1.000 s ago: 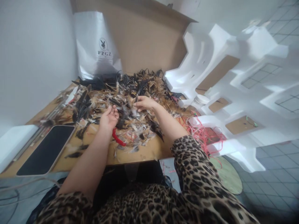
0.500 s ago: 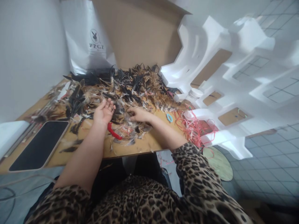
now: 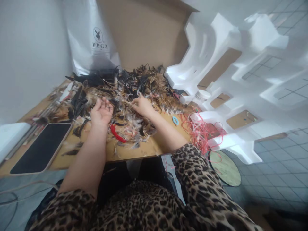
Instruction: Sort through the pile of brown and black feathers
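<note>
Brown and black feathers [image 3: 154, 81] lie heaped across the back of the wooden table. Over the left part of the heap, my left hand [image 3: 102, 112] is turned palm up, its fingers apart and loosely bent, with nothing visible in it. My right hand [image 3: 143, 106] is at the middle of the pile, thumb and fingertips pinched together at a pale brown feather [image 3: 127, 102]. Below the hands, small fluffy feathers [image 3: 134, 128] are scattered near the table's front. A curved red bundle [image 3: 117, 134], perhaps of ties, rests among them.
To the left lies a dark-screened phone [image 3: 40, 148]. A silver bag [image 3: 92, 61] stands behind the feathers. On the right are a light blue ring [image 3: 175, 120], tangled red strings [image 3: 202, 133], a white-lidded jar [image 3: 201, 95] and a large white foam piece [image 3: 250, 73].
My right hand has moved up and slightly right, away from the fluffy feathers into the pile. My left hand has shifted a little left and up, still palm up.
</note>
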Motion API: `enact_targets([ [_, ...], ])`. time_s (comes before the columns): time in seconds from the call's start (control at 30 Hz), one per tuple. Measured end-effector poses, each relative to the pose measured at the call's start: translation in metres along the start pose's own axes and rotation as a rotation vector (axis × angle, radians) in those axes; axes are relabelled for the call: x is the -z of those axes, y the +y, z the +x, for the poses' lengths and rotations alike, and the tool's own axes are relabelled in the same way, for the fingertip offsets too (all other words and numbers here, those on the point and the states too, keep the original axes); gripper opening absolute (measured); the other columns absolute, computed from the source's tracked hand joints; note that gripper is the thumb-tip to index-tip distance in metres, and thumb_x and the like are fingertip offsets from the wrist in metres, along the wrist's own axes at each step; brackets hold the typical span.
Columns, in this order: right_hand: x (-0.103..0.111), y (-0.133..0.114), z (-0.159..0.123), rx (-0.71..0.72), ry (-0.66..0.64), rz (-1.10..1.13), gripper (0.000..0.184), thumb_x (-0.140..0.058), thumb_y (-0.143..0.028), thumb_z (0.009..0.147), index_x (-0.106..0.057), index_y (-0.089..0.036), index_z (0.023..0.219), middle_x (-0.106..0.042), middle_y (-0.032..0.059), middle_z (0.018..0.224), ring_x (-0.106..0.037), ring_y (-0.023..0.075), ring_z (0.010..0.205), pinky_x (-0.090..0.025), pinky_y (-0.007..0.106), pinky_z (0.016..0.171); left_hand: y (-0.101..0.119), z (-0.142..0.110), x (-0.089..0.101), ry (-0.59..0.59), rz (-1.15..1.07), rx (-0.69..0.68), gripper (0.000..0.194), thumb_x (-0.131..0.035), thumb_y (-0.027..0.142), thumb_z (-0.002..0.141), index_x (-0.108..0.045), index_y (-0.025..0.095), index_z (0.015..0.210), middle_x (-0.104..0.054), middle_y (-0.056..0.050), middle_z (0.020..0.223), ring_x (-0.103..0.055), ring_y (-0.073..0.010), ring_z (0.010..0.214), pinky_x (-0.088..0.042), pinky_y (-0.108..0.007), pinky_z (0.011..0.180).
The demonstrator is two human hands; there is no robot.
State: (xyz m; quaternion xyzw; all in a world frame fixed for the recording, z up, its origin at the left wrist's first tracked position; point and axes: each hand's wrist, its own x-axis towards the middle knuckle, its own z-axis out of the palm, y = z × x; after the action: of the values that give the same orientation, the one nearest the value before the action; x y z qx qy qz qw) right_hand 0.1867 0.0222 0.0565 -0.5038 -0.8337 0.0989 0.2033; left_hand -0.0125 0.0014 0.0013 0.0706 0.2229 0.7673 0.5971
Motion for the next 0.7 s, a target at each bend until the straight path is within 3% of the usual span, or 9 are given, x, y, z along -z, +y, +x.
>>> enact_targets([
  [0.07,0.003,-0.009,0.004,0.066,0.066,-0.051,0.025,-0.049,-0.026,0.081,-0.068,-0.022,0.098,-0.059,0.0053,0.106,-0.055,0.0188,0.099,-0.041,0.032,0.089,0.0,0.0,0.0,0.01,-0.008,0.0,0.012,-0.056,0.023,0.082,-0.057,0.021,0.07,-0.067,0.0,0.079,-0.061,-0.0079,0.068,-0.05,-0.019,0.061],
  [0.2,-0.014,-0.032,0.02,0.161,0.017,-0.188,0.022,-0.048,-0.027,0.083,-0.069,-0.025,0.09,-0.059,0.0053,0.108,-0.049,0.0244,0.107,-0.037,0.043,0.093,0.0,-0.001,0.0,0.011,-0.033,0.006,0.01,-0.056,0.023,0.082,-0.058,0.02,0.072,-0.066,0.001,0.079,-0.06,-0.0064,0.065,-0.049,-0.017,0.058],
  [0.37,-0.05,-0.038,0.048,0.066,-0.008,-0.339,0.024,-0.053,-0.021,0.078,-0.066,-0.013,0.097,-0.061,0.0139,0.109,-0.051,0.0278,0.108,-0.038,0.046,0.093,-0.002,-0.001,0.001,-0.005,-0.044,0.013,0.006,-0.058,0.021,0.081,-0.059,0.019,0.075,-0.066,0.0,0.079,-0.06,-0.007,0.064,-0.048,-0.018,0.057],
  [0.47,-0.057,-0.029,0.062,-0.06,-0.077,-0.312,0.026,-0.057,-0.021,0.075,-0.066,-0.011,0.098,-0.065,0.0165,0.103,-0.057,0.0279,0.102,-0.04,0.045,0.091,-0.004,-0.001,0.002,-0.005,-0.035,0.017,0.008,-0.056,0.021,0.082,-0.059,0.019,0.075,-0.067,-0.001,0.079,-0.059,-0.007,0.064,-0.047,-0.017,0.057],
  [0.57,-0.048,-0.016,0.068,-0.17,-0.111,-0.069,0.024,-0.059,-0.027,0.073,-0.068,-0.011,0.089,-0.067,0.0137,0.092,-0.062,0.0228,0.087,-0.045,0.035,0.081,-0.005,-0.001,0.002,-0.007,-0.026,0.022,0.008,-0.057,0.021,0.082,-0.059,0.019,0.074,-0.067,-0.001,0.079,-0.06,-0.0068,0.065,-0.047,-0.017,0.058],
  [0.7,-0.027,0.001,0.062,-0.282,-0.092,0.623,0.014,-0.061,-0.024,0.072,-0.065,-0.012,0.077,-0.058,-0.0012,0.061,-0.052,0.0076,0.055,-0.041,0.02,0.058,-0.006,-0.002,0.001,-0.031,-0.059,0.048,0.006,-0.059,0.02,0.08,-0.059,0.018,0.074,-0.067,-0.001,0.078,-0.06,-0.0071,0.064,-0.047,-0.018,0.057],
])
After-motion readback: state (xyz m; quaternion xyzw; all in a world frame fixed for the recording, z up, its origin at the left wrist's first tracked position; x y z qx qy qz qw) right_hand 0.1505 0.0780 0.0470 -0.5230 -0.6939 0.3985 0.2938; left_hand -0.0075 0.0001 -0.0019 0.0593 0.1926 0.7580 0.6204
